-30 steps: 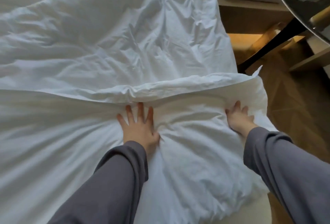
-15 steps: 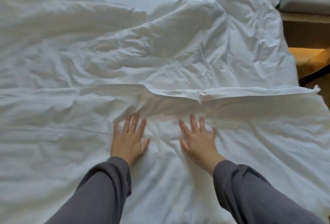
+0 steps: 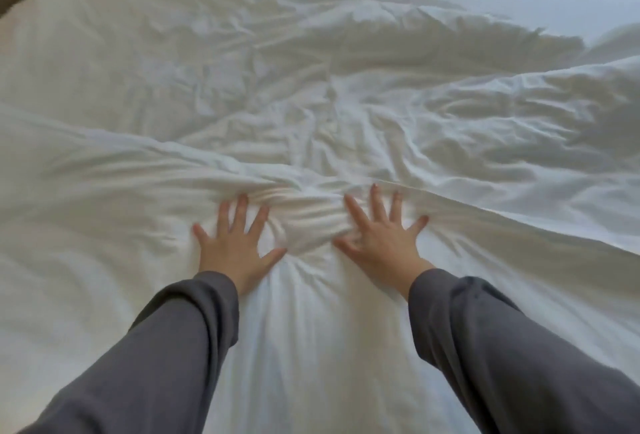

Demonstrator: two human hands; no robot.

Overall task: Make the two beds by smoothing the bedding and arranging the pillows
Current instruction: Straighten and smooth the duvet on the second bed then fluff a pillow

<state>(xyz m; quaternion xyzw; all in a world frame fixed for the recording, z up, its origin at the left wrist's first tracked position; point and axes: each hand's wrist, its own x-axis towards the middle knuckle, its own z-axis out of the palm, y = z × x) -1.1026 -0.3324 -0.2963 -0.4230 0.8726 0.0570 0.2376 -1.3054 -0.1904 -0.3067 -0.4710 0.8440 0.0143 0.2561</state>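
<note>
No text, label, brand, number or sign can be read anywhere in the view.
</note>
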